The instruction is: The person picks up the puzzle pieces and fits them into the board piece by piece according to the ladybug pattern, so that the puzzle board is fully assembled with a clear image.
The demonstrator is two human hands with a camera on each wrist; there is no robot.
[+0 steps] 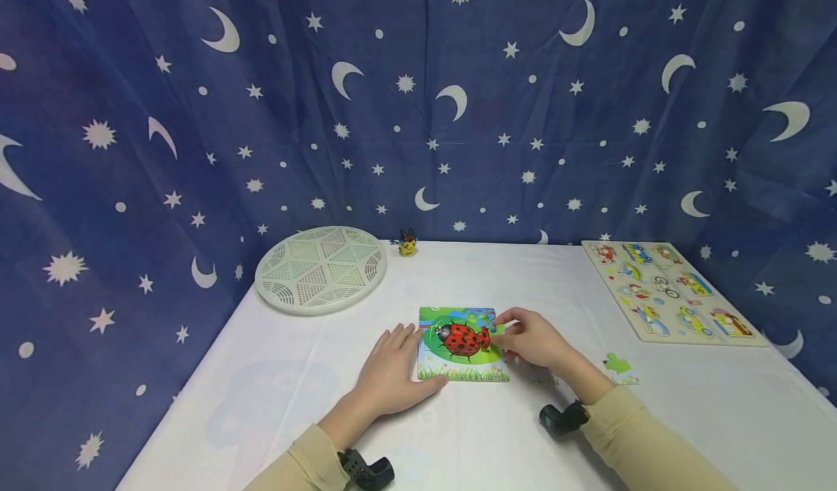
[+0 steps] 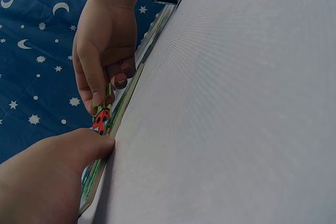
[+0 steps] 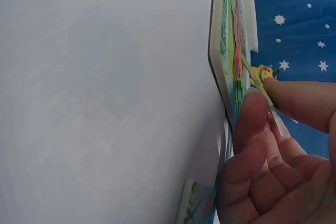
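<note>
A square ladybug jigsaw puzzle (image 1: 461,375) lies on the white table in the head view. My left hand (image 1: 392,375) rests at its left side with fingers extended, the thumb touching the front edge. Between thumb and fingers, my right hand (image 1: 532,338) pinches a thin puzzle piece (image 3: 264,90) over the puzzle's right side. The piece is tilted in the right wrist view, and red with black spots shows on it (image 2: 101,119) in the left wrist view. Whether it touches the puzzle I cannot tell. A loose piece (image 1: 544,377) lies beneath the right wrist, partly hidden.
Another loose green piece (image 1: 617,364) lies right of the right forearm. A wooden vehicle-picture board (image 1: 637,287) lies at the back right. At the back left is a round pale perforated board (image 1: 320,269), with a small yellow figurine (image 1: 407,244) beside it. A starry curtain (image 1: 425,113) hangs behind.
</note>
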